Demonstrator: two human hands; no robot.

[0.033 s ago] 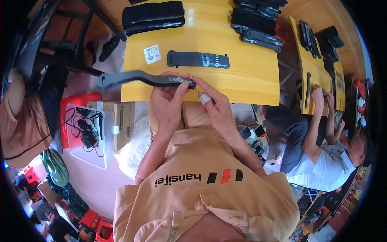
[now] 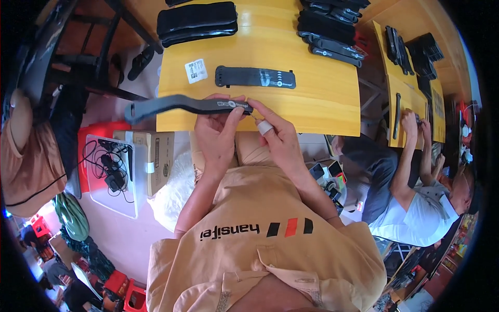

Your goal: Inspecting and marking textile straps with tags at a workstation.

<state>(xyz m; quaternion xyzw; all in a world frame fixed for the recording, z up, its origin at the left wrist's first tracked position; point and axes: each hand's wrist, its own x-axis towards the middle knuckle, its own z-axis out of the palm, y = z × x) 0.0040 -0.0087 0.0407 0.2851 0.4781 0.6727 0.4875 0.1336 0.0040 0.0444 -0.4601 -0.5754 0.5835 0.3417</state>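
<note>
Above the table's near edge, my left hand (image 2: 214, 132) pinches a long black strap (image 2: 182, 102), thumb on top near the strap's printed end. The free end of the strap sticks out to the left, past the table's edge. My right hand (image 2: 280, 138), with white tape round one finger, closes its fingertips at the strap's right end; anything small between them is hard to make out. Just beyond my hands, a wider bundle of flat black straps (image 2: 254, 77) lies across the table. Left of it sits a white printed label (image 2: 196, 71).
Stacks of black straps stand at the far left (image 2: 197, 23) and far right (image 2: 330, 31) of the yellow table (image 2: 332, 109). A clear bin (image 2: 114, 203) with black cables and a cardboard box (image 2: 161, 156) are on the floor at left. A co-worker (image 2: 416, 208) works at right.
The strap's free left part has flexed slightly. My hands have kept their places.
</note>
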